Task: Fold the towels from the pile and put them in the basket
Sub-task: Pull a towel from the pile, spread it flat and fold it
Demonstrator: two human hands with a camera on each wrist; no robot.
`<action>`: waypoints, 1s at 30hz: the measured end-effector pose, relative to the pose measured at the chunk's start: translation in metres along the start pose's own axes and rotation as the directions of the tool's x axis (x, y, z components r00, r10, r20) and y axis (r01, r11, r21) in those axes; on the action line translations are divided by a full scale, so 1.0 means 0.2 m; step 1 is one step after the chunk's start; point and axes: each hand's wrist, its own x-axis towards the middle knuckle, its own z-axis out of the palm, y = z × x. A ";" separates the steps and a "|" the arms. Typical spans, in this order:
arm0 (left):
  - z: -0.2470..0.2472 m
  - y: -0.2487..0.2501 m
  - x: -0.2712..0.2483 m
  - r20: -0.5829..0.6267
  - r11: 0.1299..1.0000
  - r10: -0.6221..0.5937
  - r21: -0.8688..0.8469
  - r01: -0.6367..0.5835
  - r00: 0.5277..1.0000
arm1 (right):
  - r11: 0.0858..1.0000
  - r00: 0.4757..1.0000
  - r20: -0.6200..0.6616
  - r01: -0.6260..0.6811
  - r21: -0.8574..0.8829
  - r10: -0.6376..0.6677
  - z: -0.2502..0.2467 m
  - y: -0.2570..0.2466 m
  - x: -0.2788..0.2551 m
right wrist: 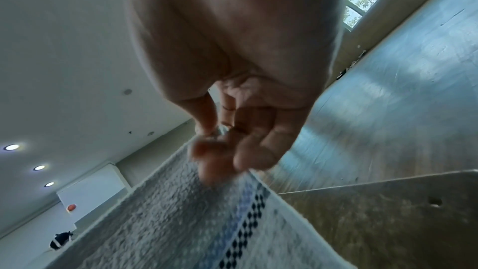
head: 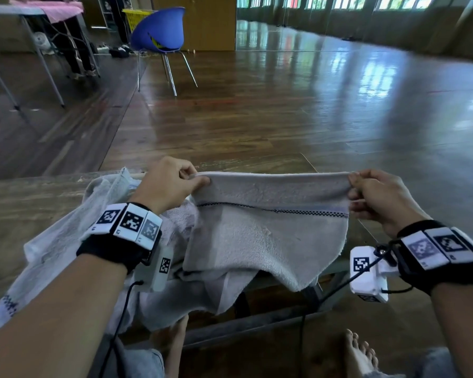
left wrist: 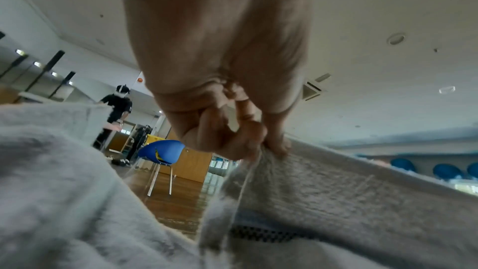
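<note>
Both hands (head: 271, 186) pinch towel (head: 268, 236) (prob. corners).

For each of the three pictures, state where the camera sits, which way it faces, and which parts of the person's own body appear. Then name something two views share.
Head: on the head, looking forward and down; shows both forearms, the left hand and right hand stretching the towel, bare feet below.
Left wrist: under the wrist, looking along the palm and upward; shows fingers pinching the towel's edge.
Right wrist: likewise tilted toward the ceiling; shows fingers on the towel's corner.
Shared: the blue chair appears in the head and left wrist views.
</note>
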 end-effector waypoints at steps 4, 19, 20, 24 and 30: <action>0.03 0.11 0.04 -0.040 0.960 -0.126 -0.255 0.112 0.991 | 0.998 0.997 0.076 -0.025 0.063 0.021 0.05 -0.08 -0.02; 0.06 0.21 0.00 -0.201 0.919 0.311 -0.184 -0.348 0.929 | 0.924 0.924 -0.049 0.376 -0.075 -0.380 -0.30 0.05 0.08; 0.08 0.18 -0.01 -0.049 0.943 0.273 -0.184 -0.277 0.961 | 0.937 0.947 0.007 0.319 -0.141 -0.321 -0.34 0.12 0.09; 0.14 0.15 -0.03 0.356 0.981 0.157 -0.165 -0.103 0.921 | 0.956 0.954 0.245 0.222 -0.191 -0.172 -0.43 0.27 0.08; 0.21 0.22 0.04 0.277 0.978 0.101 -0.205 -0.044 0.956 | 0.939 0.958 0.274 0.166 -0.303 -0.081 -0.40 0.30 0.12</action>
